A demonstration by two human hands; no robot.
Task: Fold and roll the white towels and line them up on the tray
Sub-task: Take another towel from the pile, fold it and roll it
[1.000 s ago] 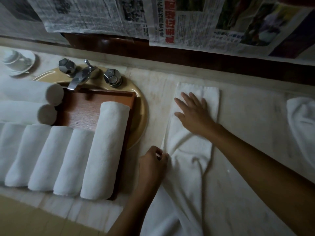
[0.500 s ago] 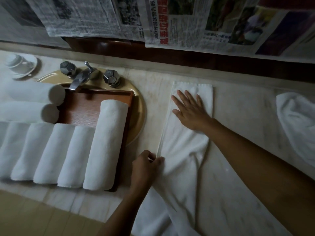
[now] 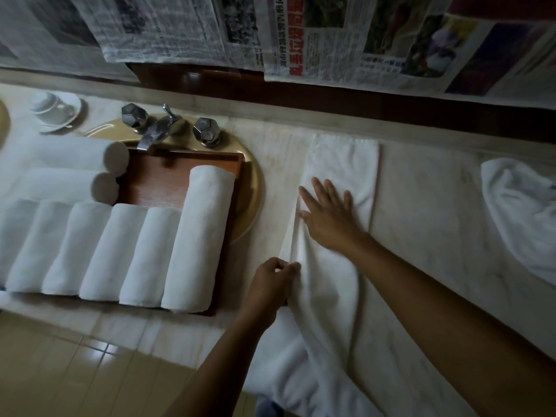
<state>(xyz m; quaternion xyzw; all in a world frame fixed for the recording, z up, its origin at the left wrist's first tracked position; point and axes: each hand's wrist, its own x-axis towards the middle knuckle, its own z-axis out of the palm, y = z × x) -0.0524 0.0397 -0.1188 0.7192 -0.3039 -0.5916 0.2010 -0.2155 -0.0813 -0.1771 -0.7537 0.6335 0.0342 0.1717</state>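
Right hand [image 3: 331, 219] slid nearer along folded, creased towel [image 3: 346, 164].

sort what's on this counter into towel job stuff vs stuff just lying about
Job: flat towel, left hand pinching its edge, right hand pressing it, rolled towels, tray, crumpled towel.
Lying about: cup and saucer, tap, newspapers.

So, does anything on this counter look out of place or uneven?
Yes. The wooden tray sits over the sink, under the faucet. Its rightmost roll is longer than the row beside it, and two rolls lie crosswise behind. A crumpled towel lies unfolded at the right end of the counter.
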